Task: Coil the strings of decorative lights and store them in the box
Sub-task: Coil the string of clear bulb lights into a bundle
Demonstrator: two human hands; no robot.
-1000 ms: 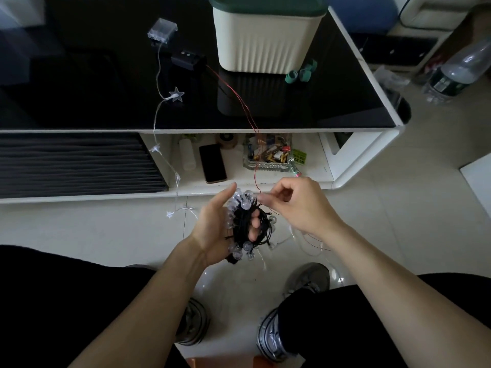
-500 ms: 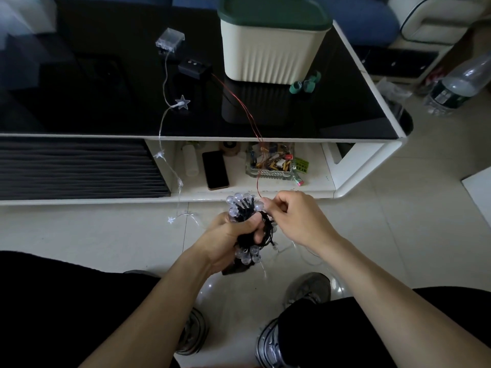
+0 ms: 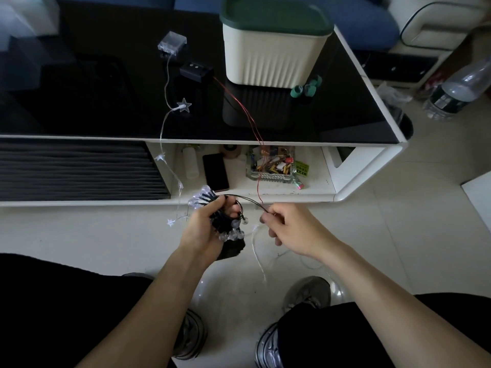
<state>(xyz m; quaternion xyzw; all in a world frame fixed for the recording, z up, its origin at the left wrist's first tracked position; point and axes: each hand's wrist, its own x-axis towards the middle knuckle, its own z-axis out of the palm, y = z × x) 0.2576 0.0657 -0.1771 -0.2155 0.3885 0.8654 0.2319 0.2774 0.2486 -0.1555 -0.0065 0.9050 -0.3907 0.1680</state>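
My left hand (image 3: 206,227) grips a coiled bundle of black-wired lights with clear round bulbs (image 3: 225,225) above the floor. A loose black strand (image 3: 249,200) runs from the bundle to my right hand (image 3: 289,229), which pinches its end. A cream box with a green lid (image 3: 273,46) stands closed on the black table top (image 3: 93,96). A clear string of star lights (image 3: 183,105) trails from a clear battery case (image 3: 172,43) down over the table edge to the floor. A thin red wire (image 3: 247,112) runs from a black battery case (image 3: 196,70) down past the shelf.
The lower shelf holds a phone (image 3: 215,171), a white bottle (image 3: 190,163) and a glass tray of small items (image 3: 273,166). Two green caps (image 3: 305,87) lie beside the box. A plastic water bottle (image 3: 457,91) lies on the floor at right. My shoes (image 3: 308,290) are below.
My left hand has closed round the bundle. My right hand has pulled away to the right, drawing a short black strand out from the coil.
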